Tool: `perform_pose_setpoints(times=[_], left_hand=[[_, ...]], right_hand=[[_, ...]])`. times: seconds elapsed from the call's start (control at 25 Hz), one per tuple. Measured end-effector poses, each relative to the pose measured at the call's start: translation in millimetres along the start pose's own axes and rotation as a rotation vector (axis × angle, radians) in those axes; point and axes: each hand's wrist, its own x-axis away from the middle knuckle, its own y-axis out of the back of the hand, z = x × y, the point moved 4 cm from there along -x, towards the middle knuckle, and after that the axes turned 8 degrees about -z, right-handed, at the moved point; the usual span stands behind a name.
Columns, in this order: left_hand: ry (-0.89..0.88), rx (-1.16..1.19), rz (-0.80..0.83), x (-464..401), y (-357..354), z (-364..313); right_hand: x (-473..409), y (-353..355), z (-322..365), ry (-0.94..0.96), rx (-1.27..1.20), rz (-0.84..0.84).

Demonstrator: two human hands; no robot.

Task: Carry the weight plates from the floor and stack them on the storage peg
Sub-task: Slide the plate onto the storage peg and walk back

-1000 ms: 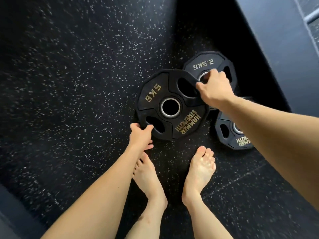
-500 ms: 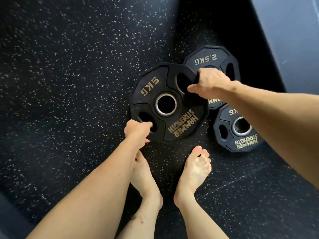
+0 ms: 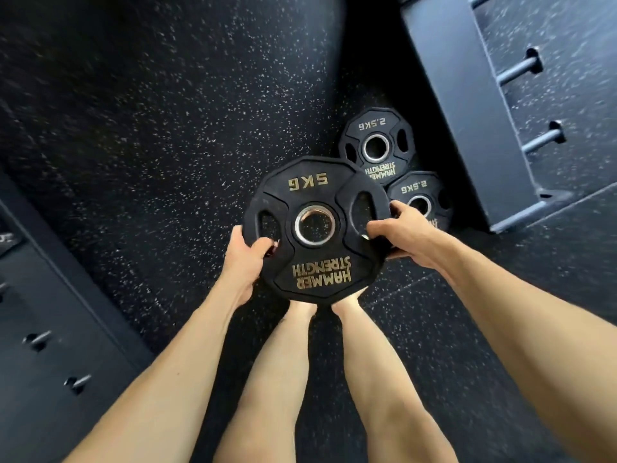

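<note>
One 5 kg plate (image 3: 315,228) is held above the floor (image 3: 150,128) by two hands. The left hand (image 3: 245,262) curls its fingers through the plate's left slot; the right hand (image 3: 402,233) grips through the right slot. Beyond the right fingers lie two 2.5 kg plates (image 3: 375,145), overlapping, beside a rack (image 3: 467,111) with two pegs (image 3: 521,70).
</note>
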Motion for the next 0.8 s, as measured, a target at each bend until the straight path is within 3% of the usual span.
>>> perform_pose_setpoints(times=[0.24,0.4,0.64,0.8], left_hand=[[-0.118,0.117,-0.041,168,90,-66],[-0.287,0.267,-0.037,293,153,-111],[-0.456,0.498,-0.044,426,230,-144],[-0.499,0.689,-0.141,485,265,-132]], right_hand=[[192,32,43,0.089,-0.076,-0.078],[324,54,66,0.234,-0.155,-0.073],[460,74,84,0.489,-0.303,0.016],[513,65,102,0.681,-0.198,-0.037]])
